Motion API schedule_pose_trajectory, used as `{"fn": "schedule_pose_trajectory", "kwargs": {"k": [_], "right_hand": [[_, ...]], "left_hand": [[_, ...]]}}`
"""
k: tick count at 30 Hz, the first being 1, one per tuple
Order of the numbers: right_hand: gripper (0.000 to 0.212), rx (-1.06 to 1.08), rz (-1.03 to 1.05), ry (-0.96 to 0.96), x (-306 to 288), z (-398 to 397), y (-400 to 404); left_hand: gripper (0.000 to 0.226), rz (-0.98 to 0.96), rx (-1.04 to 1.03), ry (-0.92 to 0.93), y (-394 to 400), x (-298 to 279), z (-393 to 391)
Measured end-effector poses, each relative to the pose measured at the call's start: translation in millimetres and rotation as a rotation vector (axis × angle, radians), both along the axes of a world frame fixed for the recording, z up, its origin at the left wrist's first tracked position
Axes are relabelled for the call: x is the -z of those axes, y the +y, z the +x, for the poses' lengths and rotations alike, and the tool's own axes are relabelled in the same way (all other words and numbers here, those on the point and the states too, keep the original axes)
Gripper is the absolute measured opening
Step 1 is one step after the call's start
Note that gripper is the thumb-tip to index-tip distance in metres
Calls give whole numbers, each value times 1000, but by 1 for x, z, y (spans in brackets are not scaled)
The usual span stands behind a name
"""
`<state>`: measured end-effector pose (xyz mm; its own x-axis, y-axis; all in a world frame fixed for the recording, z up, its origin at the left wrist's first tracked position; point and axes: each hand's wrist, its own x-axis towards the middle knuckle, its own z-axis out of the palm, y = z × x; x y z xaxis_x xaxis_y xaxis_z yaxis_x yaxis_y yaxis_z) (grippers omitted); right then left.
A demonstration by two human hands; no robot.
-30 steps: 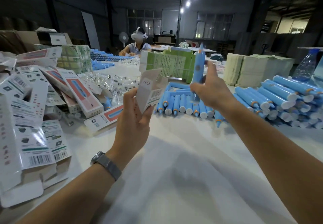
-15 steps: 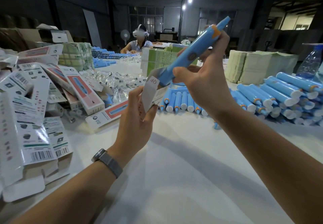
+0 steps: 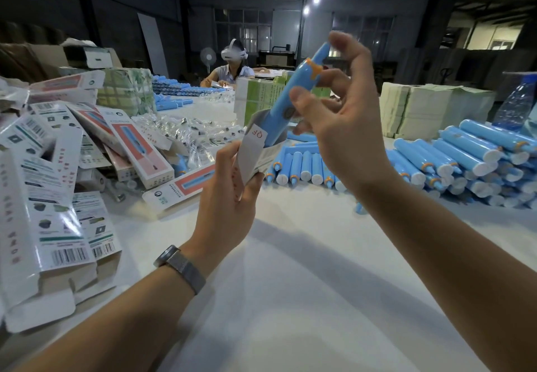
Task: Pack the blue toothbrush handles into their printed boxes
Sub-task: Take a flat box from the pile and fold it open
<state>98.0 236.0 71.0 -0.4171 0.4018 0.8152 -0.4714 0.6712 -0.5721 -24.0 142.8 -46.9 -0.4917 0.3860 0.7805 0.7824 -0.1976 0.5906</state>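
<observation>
My left hand [image 3: 226, 197] grips a white printed box [image 3: 255, 151] with its open end up and a flap marked QF. A blue toothbrush handle [image 3: 286, 101] with an orange ring stands tilted, its lower end inside the box mouth. My right hand [image 3: 340, 127] holds the handle between thumb and fingers, with the index finger on its narrow tip. Behind the box lies a row of blue handles [image 3: 302, 165], and a bigger heap of handles [image 3: 465, 162] is at the right. Printed boxes [image 3: 58, 174] are piled at the left.
A white table [image 3: 290, 284] stretches below my arms. Green and cream paper stacks [image 3: 421, 110] stand at the back, small clear bags [image 3: 180, 130] lie mid-left, and a plastic bottle [image 3: 517, 101] stands far right. Another person [image 3: 229, 69] sits at the far end.
My right hand lifted a handle from the row, swung it over to the box, and its lower end now sits in the box mouth. My left hand kept the box nearly still.
</observation>
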Motion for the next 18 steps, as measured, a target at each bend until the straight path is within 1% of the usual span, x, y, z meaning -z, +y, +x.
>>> {"fn": "schedule_pose_trajectory", "kwargs": {"k": [1, 2, 4, 12, 14, 16, 18], "right_hand": [[50, -3, 22, -9, 2, -1, 0], [51, 5, 58, -28, 6, -2, 0], [48, 43, 135, -68, 14, -7, -2], [18, 336, 392, 6, 42, -22, 2], [16, 428, 477, -13, 51, -24, 1], [18, 436, 501, -53, 57, -27, -1], [23, 384, 476, -126, 60, -28, 0]], "left_hand": [[42, 2, 9, -3, 0, 0, 0], [42, 6, 16, -4, 0, -1, 1], [43, 16, 20, 5, 0, -2, 1], [42, 43, 16, -4, 0, -2, 2], [41, 44, -4, -10, -1, -2, 1], [43, 38, -18, -27, -1, -2, -1], [43, 47, -44, -27, -1, -1, -3]]}}
